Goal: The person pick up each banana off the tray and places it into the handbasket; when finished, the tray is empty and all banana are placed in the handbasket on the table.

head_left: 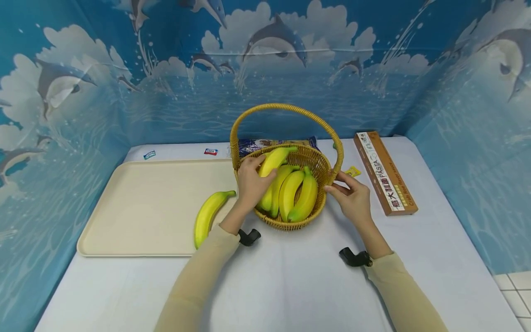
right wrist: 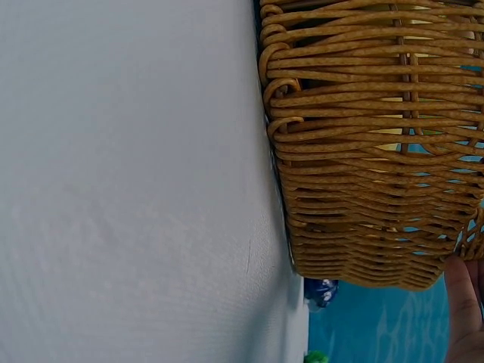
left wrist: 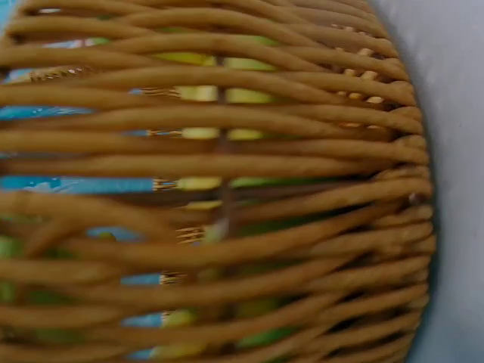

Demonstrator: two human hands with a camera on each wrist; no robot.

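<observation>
A wicker basket (head_left: pixel 286 225) with a tall arched handle stands on the white table. Several yellow bananas (head_left: pixel 307 197) lie inside it. My left hand (head_left: pixel 251 181) reaches over the basket's left rim and grips a banana (head_left: pixel 275 161) between thumb and fingers, above the others. On the opposite side my right hand (head_left: pixel 353 197) pinches the rim near the handle's foot. Woven basket wall (left wrist: pixel 227 151) fills the left wrist view, hiding the left hand. In the right wrist view, part of the right hand (right wrist: pixel 465 318) touches the basket's edge.
A cream tray (head_left: pixel 149 207) lies left of the basket, with one banana (head_left: pixel 206 219) on its right end. To the right is a brown pasta box (head_left: pixel 386 175). A blue packet (head_left: pixel 253 146) sits behind the basket, and a small yellow item (head_left: pixel 353 171) beside it.
</observation>
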